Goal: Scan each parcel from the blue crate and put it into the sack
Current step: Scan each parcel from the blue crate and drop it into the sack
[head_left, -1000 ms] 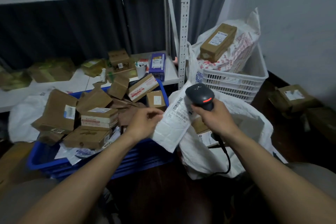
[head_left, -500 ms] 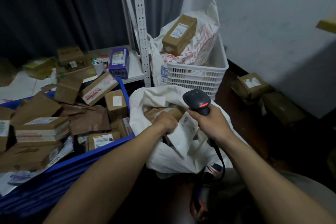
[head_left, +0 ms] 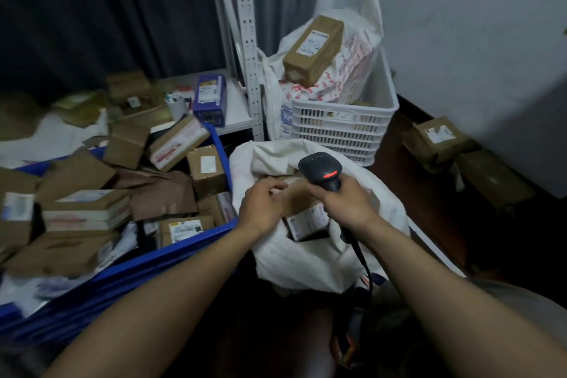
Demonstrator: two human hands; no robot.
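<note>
Both forearms come in from 6 o'clock; right hand is wrapped tight round the grip of the black scanner, red light glowing on its head; left hand sits just beside it at its 9 o'clock, fingers loose and a bit spread, holding nothing, over the open mouth of the white sack; too blurry to tell if the fingertips touch the brown stuff inside; a labelled parcel lies in the sack between the two hands. Blue crate is at the sack's 9 o'clock, heaped with brown boxes; further out at 1 o'clock there's a white slatted basket with a long brown box on top; purple box on the shelf at 11.
</note>
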